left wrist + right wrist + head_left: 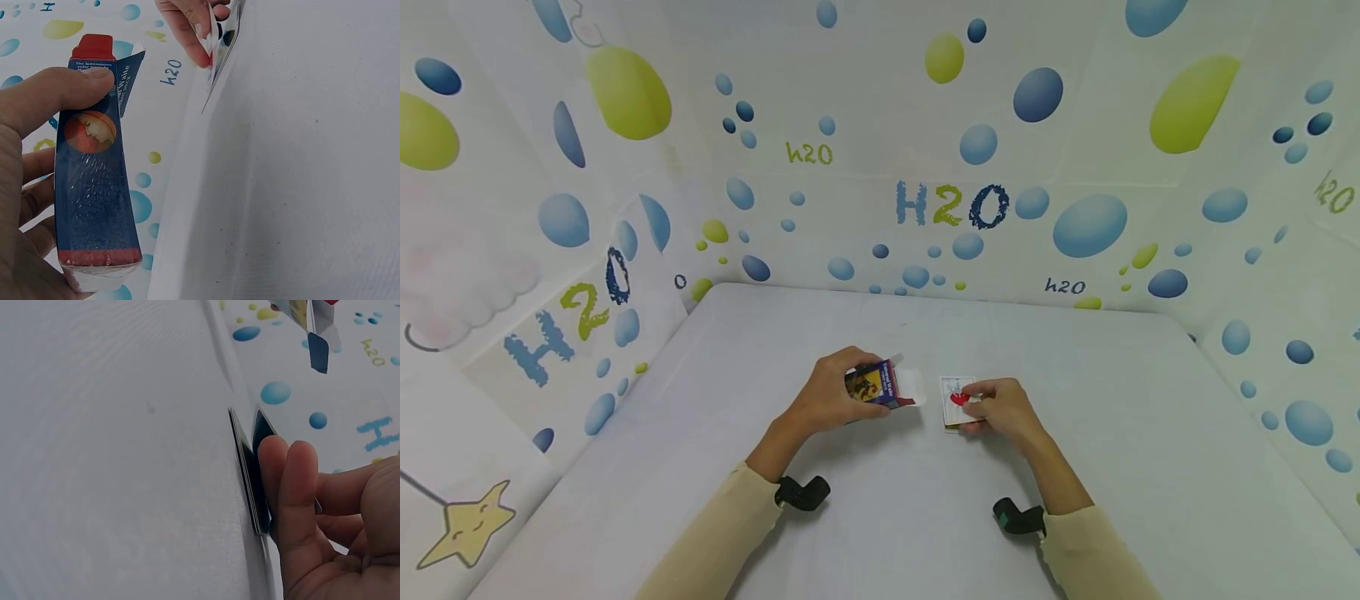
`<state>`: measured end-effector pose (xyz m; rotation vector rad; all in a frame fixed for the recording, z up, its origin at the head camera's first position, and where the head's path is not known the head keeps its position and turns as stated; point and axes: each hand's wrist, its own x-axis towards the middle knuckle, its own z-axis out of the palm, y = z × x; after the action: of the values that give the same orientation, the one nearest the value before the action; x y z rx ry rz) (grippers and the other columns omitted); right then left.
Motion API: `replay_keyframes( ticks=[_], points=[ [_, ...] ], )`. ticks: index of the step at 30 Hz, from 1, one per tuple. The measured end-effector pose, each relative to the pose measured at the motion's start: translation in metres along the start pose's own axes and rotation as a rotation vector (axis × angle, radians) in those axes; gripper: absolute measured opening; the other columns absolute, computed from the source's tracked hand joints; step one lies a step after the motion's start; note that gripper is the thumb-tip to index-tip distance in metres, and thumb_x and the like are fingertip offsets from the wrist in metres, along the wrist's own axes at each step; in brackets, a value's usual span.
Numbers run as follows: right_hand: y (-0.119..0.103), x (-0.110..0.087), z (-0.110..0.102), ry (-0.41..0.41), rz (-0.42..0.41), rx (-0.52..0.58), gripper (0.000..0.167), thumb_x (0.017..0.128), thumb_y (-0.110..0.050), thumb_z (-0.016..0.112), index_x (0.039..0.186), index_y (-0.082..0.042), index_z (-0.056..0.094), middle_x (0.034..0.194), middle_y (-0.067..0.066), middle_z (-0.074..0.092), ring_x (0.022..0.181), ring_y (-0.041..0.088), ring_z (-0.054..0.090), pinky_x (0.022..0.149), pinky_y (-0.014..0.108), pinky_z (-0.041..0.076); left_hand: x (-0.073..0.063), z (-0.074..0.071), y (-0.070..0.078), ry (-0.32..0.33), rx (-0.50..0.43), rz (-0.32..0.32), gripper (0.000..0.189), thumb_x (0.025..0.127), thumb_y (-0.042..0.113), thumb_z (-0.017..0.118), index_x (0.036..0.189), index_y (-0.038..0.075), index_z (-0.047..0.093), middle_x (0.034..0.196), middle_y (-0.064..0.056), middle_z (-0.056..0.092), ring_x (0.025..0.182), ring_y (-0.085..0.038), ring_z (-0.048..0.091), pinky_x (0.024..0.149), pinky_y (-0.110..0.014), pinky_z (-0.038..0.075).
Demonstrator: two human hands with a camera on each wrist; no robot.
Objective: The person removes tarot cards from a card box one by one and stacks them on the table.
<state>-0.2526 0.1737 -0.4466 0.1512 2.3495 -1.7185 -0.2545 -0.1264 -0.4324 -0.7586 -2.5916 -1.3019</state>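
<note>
My left hand (838,392) grips a dark blue card box (872,385) between thumb and fingers, above the table. Its white end flap (910,387) stands open toward the right. In the left wrist view the thumb presses the narrow side of the box (97,187), near its red end. To the right, my right hand (1003,408) pinches a white playing card (957,392) with a red figure on it. In the right wrist view a thin stack of cards (245,469) lies just under the pinched card, at an angle to it. Whether the fingers touch that stack is hidden.
A white cloth covers the table (895,517). Behind it and at both sides rise white sheets (880,100) printed with blue and green bubbles and H2O lettering. Dark camera mounts (805,493) sit on both wrists, beside the beige sleeves.
</note>
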Motion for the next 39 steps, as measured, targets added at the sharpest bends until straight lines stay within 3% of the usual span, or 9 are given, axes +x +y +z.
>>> replay_keyframes(
  ticks=[3, 12, 18, 24, 27, 32, 39],
  points=[
    [0.000, 0.000, 0.001, 0.020, 0.000, -0.048, 0.034, 0.091, 0.002, 0.069, 0.125, 0.005, 0.067, 0.112, 0.022, 0.061, 0.061, 0.022, 0.071, 0.063, 0.029, 0.060, 0.000, 0.000, 0.000, 0.003, 0.005, 0.006, 0.068, 0.069, 0.029, 0.094, 0.129, 0.012, 0.065, 0.117, 0.002, 0.065, 0.106, -0.018, 0.059, 0.092, -0.038, 0.054],
    [-0.001, -0.001, 0.007, 0.038, -0.067, -0.307, 0.039, 0.090, -0.002, 0.071, 0.129, -0.001, 0.068, 0.080, 0.015, 0.057, 0.050, 0.021, 0.066, 0.054, 0.027, 0.054, 0.001, 0.000, 0.001, -0.003, 0.001, 0.010, 0.068, 0.069, 0.028, 0.094, 0.128, 0.013, 0.065, 0.116, 0.003, 0.065, 0.106, -0.017, 0.059, 0.091, -0.037, 0.054],
    [0.000, -0.002, 0.011, 0.045, -0.098, -0.433, 0.040, 0.091, -0.005, 0.070, 0.131, -0.005, 0.067, 0.075, 0.013, 0.059, 0.047, 0.021, 0.062, 0.051, 0.028, 0.051, 0.000, 0.000, 0.002, -0.004, -0.002, 0.015, 0.068, 0.068, 0.028, 0.094, 0.128, 0.012, 0.065, 0.117, 0.001, 0.066, 0.107, -0.018, 0.060, 0.093, -0.040, 0.054],
    [-0.001, -0.003, 0.012, 0.064, -0.090, -0.474, 0.040, 0.091, -0.004, 0.067, 0.131, -0.007, 0.069, 0.070, 0.012, 0.061, 0.044, 0.018, 0.056, 0.045, 0.025, 0.047, 0.000, 0.001, 0.002, -0.003, -0.010, 0.011, 0.069, 0.068, 0.028, 0.095, 0.128, 0.012, 0.065, 0.117, 0.002, 0.065, 0.107, -0.018, 0.059, 0.092, -0.040, 0.054],
    [-0.001, -0.004, 0.012, 0.087, -0.076, -0.480, 0.040, 0.090, -0.004, 0.067, 0.130, -0.008, 0.070, 0.081, 0.017, 0.069, 0.044, 0.017, 0.055, 0.044, 0.025, 0.045, 0.000, 0.000, 0.003, 0.000, -0.003, 0.016, 0.069, 0.068, 0.029, 0.094, 0.128, 0.012, 0.065, 0.117, 0.002, 0.066, 0.106, -0.018, 0.059, 0.091, -0.040, 0.054],
    [-0.001, -0.005, 0.012, 0.113, -0.063, -0.499, 0.041, 0.089, -0.007, 0.071, 0.129, -0.011, 0.070, 0.114, 0.025, 0.069, 0.045, 0.017, 0.053, 0.046, 0.025, 0.044, 0.001, 0.000, 0.004, 0.007, 0.006, 0.026, 0.068, 0.068, 0.029, 0.094, 0.127, 0.012, 0.066, 0.117, 0.001, 0.066, 0.107, -0.018, 0.060, 0.092, -0.040, 0.055],
    [-0.002, -0.005, 0.011, 0.103, -0.056, -0.505, 0.042, 0.088, -0.007, 0.072, 0.130, -0.011, 0.069, 0.075, 0.011, 0.060, 0.041, 0.016, 0.051, 0.043, 0.023, 0.037, -0.001, 0.001, 0.003, 0.006, 0.002, 0.026, 0.068, 0.068, 0.028, 0.094, 0.128, 0.012, 0.066, 0.116, 0.002, 0.066, 0.105, -0.018, 0.060, 0.091, -0.039, 0.054]
  ],
)
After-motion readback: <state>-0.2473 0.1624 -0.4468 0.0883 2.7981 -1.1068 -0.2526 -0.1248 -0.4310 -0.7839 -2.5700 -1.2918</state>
